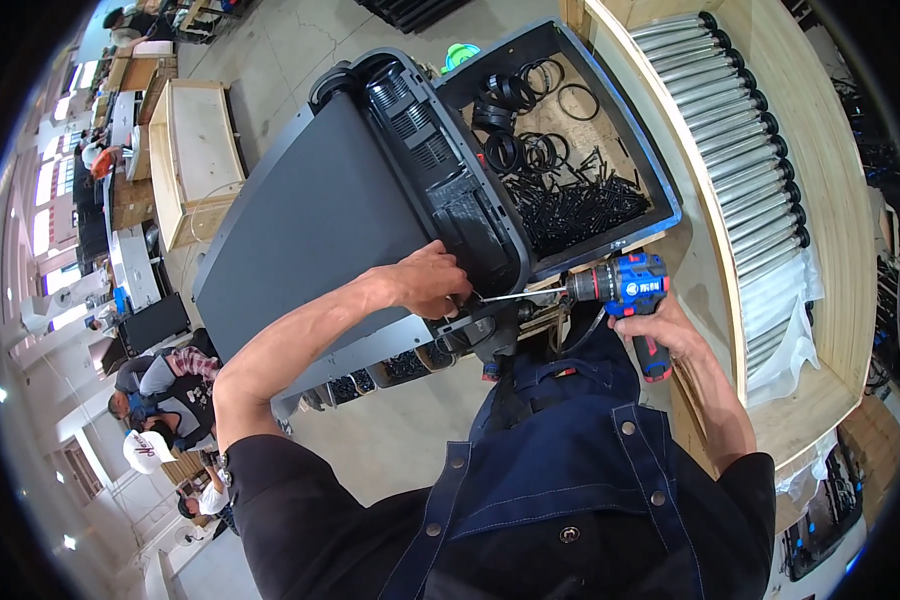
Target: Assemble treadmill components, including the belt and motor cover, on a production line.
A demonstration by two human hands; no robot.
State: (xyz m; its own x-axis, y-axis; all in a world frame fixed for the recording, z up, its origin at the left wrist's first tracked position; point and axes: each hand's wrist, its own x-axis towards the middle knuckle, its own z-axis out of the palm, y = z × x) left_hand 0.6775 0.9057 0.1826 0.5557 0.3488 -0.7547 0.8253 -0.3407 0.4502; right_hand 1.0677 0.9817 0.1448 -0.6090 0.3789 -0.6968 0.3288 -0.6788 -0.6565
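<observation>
My right hand (665, 328) grips the handle of a blue and black cordless drill (630, 283). The drill lies level, and its long thin bit (520, 295) points left. My left hand (430, 280) has its fingers curled together at the near corner of what looks like a treadmill (315, 215), close to the bit's tip. Whatever those fingers may pinch is hidden. The machine has a wide dark grey belt and a black end housing (410, 120) with its inside exposed.
Right beyond the housing stands a tray (675, 205) of black rings (505, 92) and many black screws (580, 205). A wooden crate (715, 190) at the right holds metal rollers (735, 150). Other people (170, 400) are at the far left, near a wooden box (200, 150).
</observation>
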